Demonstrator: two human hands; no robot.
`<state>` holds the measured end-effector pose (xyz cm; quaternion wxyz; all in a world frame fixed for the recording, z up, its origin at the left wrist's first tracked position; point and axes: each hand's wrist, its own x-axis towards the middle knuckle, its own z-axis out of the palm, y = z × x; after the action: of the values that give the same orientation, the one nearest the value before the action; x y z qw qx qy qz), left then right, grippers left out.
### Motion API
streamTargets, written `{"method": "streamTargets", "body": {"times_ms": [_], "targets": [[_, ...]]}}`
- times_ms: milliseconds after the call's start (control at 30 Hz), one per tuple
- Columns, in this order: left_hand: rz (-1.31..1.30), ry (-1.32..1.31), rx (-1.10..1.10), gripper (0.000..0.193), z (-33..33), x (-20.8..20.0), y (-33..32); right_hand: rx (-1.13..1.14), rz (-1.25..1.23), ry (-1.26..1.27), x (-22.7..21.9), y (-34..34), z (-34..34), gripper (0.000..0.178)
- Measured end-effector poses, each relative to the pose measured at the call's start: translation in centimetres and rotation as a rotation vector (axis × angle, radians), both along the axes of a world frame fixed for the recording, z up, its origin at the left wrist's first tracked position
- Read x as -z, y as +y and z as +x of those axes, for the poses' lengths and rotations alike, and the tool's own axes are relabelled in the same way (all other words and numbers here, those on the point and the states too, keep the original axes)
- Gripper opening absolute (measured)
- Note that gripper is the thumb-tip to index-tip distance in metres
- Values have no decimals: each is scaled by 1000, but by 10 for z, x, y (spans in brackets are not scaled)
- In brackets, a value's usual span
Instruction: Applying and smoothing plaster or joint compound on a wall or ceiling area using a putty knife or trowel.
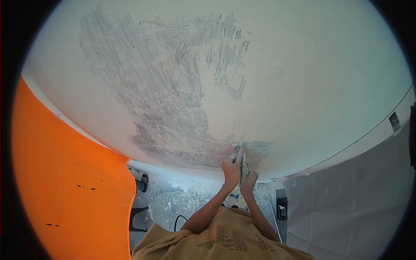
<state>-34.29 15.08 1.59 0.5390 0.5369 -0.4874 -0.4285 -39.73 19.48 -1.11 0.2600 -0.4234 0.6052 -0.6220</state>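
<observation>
Against the low part of the pale wall (294,95), both my hands are wrapped around a dusty scraper (243,170). My left hand (232,168) is closed high on it, near the blade end that meets the wall. Lower down, my right hand (248,181) closes around the handle. The blade is partly hidden by my fingers. A wide scraped patch (164,86), grey and streaked, spreads up and left of my hands, and a smaller one lies just right of the tool. Pale dust coats my fingers.
An orange panel (73,173) stands at the left, a grey sheet (351,208) at the right. White debris covers the floor (167,197) below. A shoe and blue trouser leg (141,184), a black stool-like object (138,219) and a dark cable (177,219) are at lower left.
</observation>
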Motion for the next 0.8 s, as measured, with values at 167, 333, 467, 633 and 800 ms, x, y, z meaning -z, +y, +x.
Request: {"method": "streamTargets", "body": {"times_ms": [167, 333, 467, 633, 800], "targets": [[3, -30, -22, 45, -6, -18, -2, 62, -28, -7, 2, -4, -1, 26], [-72, -55, -18, 45, -1, -51, -16, 24, 41, -8, -38, -9, 1, 26], [-53, 25, -29, 44, -3, -113, -18, 39, -31, 1, -92, -21, -1, 26], [-161, -9, -52, 44, -2, -87, -25, 13, -50, 114, -75, -30, -3, 25], [23, -8, 10, 46, 3, -15, -2, 12, 56, 43, -3, 1, 2, 26]]}}
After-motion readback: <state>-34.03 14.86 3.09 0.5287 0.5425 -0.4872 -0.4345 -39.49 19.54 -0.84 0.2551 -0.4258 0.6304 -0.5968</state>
